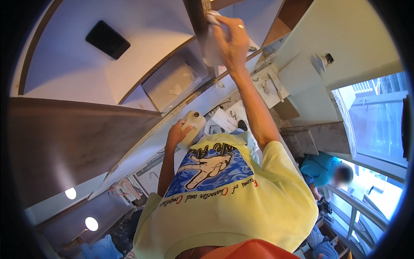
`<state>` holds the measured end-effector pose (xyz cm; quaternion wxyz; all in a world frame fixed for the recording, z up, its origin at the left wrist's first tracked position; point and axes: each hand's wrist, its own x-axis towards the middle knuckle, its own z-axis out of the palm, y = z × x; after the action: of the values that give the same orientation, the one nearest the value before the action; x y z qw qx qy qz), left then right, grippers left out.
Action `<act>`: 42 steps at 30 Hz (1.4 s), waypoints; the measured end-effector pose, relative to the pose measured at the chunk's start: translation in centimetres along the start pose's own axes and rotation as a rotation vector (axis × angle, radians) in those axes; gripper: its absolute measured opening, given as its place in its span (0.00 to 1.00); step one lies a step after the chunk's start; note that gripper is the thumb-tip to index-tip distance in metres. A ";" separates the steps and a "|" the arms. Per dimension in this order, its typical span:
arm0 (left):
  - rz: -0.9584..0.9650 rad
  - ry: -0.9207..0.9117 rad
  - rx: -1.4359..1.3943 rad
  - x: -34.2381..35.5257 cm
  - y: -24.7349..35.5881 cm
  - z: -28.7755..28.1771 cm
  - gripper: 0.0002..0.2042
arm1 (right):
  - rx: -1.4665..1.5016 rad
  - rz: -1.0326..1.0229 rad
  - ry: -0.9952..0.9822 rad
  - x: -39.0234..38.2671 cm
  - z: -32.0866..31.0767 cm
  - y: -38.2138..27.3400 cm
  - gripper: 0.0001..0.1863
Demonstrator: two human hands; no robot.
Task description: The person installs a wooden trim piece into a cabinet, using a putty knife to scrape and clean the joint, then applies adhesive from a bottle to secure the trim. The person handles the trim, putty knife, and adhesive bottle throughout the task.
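Observation:
My right hand reaches up and grips a white cloth. The cloth touches the dark wooden edge of a cabinet panel, and part of it hangs below my fingers, slightly blurred. Lower and to the left, my left hand is wrapped round a cream plastic bottle. The round mouth of the bottle faces up with no cap on it. Whatever is inside cannot be made out.
A black smartphone lies on a white cabinet surface at upper left. Below it, a compartment holds a flat beige board. A person in a teal shirt is at right, near a bright window. Tools and boards lie far below.

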<state>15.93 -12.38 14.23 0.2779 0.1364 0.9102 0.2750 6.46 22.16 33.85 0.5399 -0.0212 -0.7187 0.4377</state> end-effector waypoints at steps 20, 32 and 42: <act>-0.016 0.033 -0.029 -1.3 -0.1 2.6 0.31 | -0.057 0.127 -0.150 -3.8 -1.4 -0.9 0.11; -0.046 0.050 -0.010 -2.2 1.2 3.1 0.32 | -0.068 0.068 -0.186 -1.5 -1.4 -2.1 0.11; 0.007 0.028 -0.043 -2.8 1.2 4.2 0.32 | -0.011 -0.044 -0.022 0.8 1.4 -0.8 0.11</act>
<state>20.76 -10.71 13.20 0.2669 0.1299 0.9075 0.2974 5.42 21.22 34.90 0.5412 -0.0033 -0.7273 0.4220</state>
